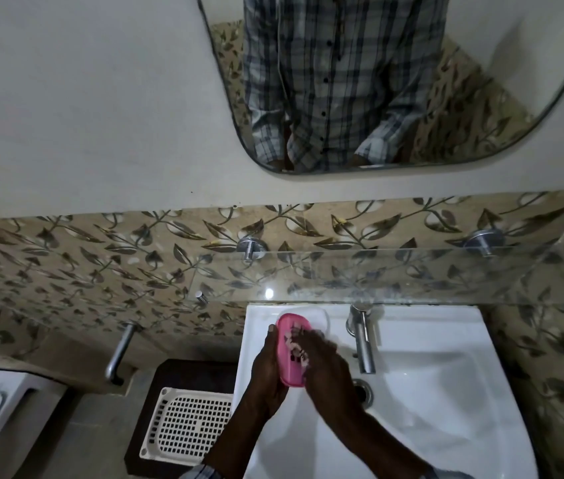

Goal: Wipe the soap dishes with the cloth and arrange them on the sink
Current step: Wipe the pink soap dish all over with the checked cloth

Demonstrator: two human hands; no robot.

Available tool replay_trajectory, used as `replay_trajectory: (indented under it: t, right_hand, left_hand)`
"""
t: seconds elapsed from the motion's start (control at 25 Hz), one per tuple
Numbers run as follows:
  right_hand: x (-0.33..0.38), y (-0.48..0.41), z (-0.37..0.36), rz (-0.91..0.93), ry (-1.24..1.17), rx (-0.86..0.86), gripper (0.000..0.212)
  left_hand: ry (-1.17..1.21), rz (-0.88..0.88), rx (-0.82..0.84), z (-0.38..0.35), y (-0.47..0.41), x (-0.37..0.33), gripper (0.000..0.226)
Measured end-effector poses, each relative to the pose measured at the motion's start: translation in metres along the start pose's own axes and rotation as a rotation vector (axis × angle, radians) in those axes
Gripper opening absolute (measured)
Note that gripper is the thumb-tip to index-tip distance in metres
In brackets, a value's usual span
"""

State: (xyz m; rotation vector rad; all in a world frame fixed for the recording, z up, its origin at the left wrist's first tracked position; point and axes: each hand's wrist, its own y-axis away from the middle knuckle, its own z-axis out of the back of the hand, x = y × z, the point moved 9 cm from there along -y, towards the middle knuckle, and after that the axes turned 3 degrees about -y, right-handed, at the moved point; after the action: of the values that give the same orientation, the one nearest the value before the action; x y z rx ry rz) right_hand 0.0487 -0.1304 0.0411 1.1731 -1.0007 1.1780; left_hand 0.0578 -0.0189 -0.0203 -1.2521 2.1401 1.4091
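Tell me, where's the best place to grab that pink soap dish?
Its long outer rim, from the left, as the left hand grips it: the pink soap dish stands tilted, its hollow facing right, where the right hand holds the cloth.

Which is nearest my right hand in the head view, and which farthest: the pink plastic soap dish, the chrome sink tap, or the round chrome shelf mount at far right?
1. Pink plastic soap dish: touching the right hand, gripped by the left hand.
2. Chrome sink tap: just to the hand's right.
3. Round chrome shelf mount: up on the tiled wall, far right.
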Motion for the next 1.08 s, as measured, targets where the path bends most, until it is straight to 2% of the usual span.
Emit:
replay_trajectory:
  t: [0.04, 0.08, 0.16, 0.24, 0.32, 0.4, 0.48, 0.6, 0.68, 0.72, 0.8, 0.84, 0.92, 1.0, 1.08]
  right_hand:
    - [-0.005, 0.016, -0.01, 0.018, 0.036, 0.085, 0.015]
    - [-0.014, 0.025, -0.009, 0.024, 0.116, 0.1, 0.015]
    - [-0.02, 0.022, 0.022, -0.007, 0.283, -0.007, 0.024]
    - [-0.015, 0.005, 0.057, -0.028, 0.211, -0.176, 0.034]
    - [0.007, -0.011, 0.066, -0.03, 0.146, -0.241, 0.036]
    - [0.026, -0.019, 0.053, 0.02, 0.124, -0.213, 0.033]
    - [0.024, -0.01, 0.038, 0.049, 0.136, -0.166, 0.031]
    - [-0.01, 0.012, 0.033, -0.074, 0.07, -0.157, 0.019]
    - [-0.03, 0.02, 0.034, -0.22, -0.082, -0.149, 0.025]
    - [-0.03, 0.021, 0.037, -0.232, -0.102, -0.171, 0.026]
    - [-0.014, 0.02, 0.045, -0.132, -0.025, -0.252, 0.026]
    - [-0.002, 0.021, 0.048, -0.057, 0.004, -0.277, 0.025]
    - [0.013, 0.026, 0.043, 0.034, 0.027, -0.198, 0.025]
    - [0.017, 0.03, 0.027, 0.035, -0.038, -0.012, 0.026]
    - [0.018, 0.033, 0.027, 0.012, -0.069, 0.038, 0.026]
  left_hand:
    - [0.002, -0.008, -0.045, 0.004, -0.001, 0.0, 0.077]
    - [0.009, -0.02, -0.088, 0.011, -0.002, -0.001, 0.078]
    - [0.111, -0.03, -0.072, 0.018, 0.0, -0.005, 0.077]
    - [0.196, -0.025, 0.005, 0.021, 0.003, -0.003, 0.078]
    - [0.06, -0.055, 0.009, 0.019, 0.007, -0.003, 0.069]
    - [-0.112, -0.159, -0.038, 0.011, 0.008, -0.011, 0.051]
    - [-0.128, -0.221, -0.09, 0.006, 0.007, -0.014, 0.044]
    - [-0.09, -0.213, -0.125, 0.014, 0.009, -0.012, 0.051]
    - [-0.251, -0.236, -0.169, 0.017, 0.012, -0.012, 0.057]
    - [-0.398, -0.267, -0.227, 0.019, 0.012, -0.013, 0.06]
    - [-0.614, -0.39, -0.356, 0.022, 0.013, -0.022, 0.072]
    - [-0.621, -0.432, -0.352, 0.018, 0.014, -0.025, 0.072]
    - [-0.502, -0.358, -0.288, 0.009, 0.011, -0.019, 0.063]
    - [-0.343, -0.17, -0.206, 0.006, 0.006, -0.004, 0.071]
    - [-0.173, -0.054, -0.085, 0.002, 0.011, 0.001, 0.079]
